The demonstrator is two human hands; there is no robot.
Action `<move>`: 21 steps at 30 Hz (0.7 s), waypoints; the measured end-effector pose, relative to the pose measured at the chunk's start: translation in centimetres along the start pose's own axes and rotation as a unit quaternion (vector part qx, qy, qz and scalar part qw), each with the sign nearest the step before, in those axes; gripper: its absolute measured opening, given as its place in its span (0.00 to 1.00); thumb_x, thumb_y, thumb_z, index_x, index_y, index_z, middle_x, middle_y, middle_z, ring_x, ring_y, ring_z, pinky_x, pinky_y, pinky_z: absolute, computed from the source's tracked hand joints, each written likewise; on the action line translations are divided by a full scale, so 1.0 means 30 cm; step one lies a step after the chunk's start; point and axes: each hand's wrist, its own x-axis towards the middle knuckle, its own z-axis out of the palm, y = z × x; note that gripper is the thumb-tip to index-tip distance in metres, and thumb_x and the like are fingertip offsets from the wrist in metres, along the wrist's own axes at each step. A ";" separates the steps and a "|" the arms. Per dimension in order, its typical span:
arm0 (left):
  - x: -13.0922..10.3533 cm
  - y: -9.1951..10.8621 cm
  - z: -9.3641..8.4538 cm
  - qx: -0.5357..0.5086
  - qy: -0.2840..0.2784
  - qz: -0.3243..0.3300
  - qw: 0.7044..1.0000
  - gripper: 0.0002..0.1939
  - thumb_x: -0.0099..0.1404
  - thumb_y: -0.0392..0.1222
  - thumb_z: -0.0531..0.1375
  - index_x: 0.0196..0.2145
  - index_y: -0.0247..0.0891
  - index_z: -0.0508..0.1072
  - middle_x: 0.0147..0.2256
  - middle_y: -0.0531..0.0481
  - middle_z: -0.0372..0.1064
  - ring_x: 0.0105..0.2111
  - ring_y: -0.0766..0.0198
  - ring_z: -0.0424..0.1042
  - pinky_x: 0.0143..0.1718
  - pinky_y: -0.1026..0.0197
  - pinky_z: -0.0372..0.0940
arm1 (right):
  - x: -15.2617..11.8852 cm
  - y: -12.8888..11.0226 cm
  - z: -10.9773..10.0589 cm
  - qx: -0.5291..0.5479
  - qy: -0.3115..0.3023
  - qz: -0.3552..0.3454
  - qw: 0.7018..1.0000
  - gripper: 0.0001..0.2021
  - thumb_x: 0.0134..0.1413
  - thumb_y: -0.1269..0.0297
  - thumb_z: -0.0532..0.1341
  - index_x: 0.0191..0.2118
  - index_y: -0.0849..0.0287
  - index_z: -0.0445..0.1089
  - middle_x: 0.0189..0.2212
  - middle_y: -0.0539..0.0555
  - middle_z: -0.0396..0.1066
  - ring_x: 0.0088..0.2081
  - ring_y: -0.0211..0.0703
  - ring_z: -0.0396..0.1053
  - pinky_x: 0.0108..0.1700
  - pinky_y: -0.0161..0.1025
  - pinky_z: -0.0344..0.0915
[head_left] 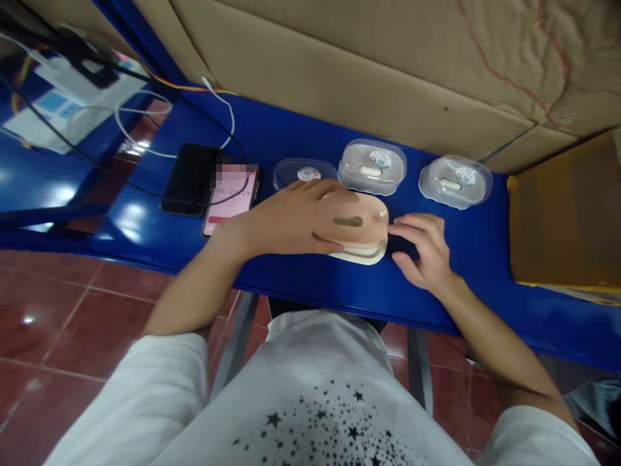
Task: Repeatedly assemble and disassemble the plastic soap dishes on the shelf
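Observation:
A peach-coloured lid (371, 210) with a dark elongated slot sits over a cream base of a small rounded box on the blue table. My left hand (310, 217) grips this box from the left, thumb along the near side and fingers across the far side, covering much of it. Close by the box's right end is my right hand (427, 249), its thumb and fingers apart and nothing in it. One right fingertip is at the box's edge; whether it touches is hard to tell.
Behind the box stand clear plastic containers (373, 166) with round stickers, another clear container (456, 181) to their right. Two phones (191, 178) lie at left under cables, near a white power strip (63, 107). A cardboard box (567, 213) borders the right; cardboard lines the back.

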 end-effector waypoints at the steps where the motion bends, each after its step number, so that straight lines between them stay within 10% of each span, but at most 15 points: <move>1: -0.006 -0.015 -0.012 -0.002 0.008 -0.005 1.000 0.35 0.70 0.54 0.66 0.70 0.46 0.64 0.68 0.45 0.65 0.68 0.45 0.65 0.70 0.45 0.59 | 0.001 -0.003 0.002 0.005 -0.009 -0.002 1.000 0.19 0.73 0.53 0.60 0.65 0.44 0.70 0.52 0.56 0.78 0.52 0.58 0.75 0.56 0.58 0.64; 6: -0.030 -0.061 -0.046 0.002 0.015 -0.049 0.999 0.36 0.71 0.60 0.64 0.69 0.40 0.65 0.67 0.43 0.67 0.68 0.44 0.65 0.71 0.45 0.58 | 0.012 -0.035 0.031 -0.004 -0.117 -0.084 0.990 0.10 0.71 0.60 0.65 0.54 0.48 0.78 0.49 0.51 0.83 0.50 0.50 0.77 0.55 0.52 0.64; 21: -0.050 -0.113 -0.013 0.036 -0.016 -0.093 0.995 0.38 0.67 0.53 0.66 0.71 0.48 0.60 0.68 0.42 0.64 0.67 0.39 0.66 0.66 0.38 0.63 | 0.017 -0.136 0.076 0.108 -0.191 -0.144 0.965 0.11 0.72 0.74 0.60 0.44 0.53 0.80 0.46 0.51 0.84 0.48 0.40 0.79 0.52 0.43 0.72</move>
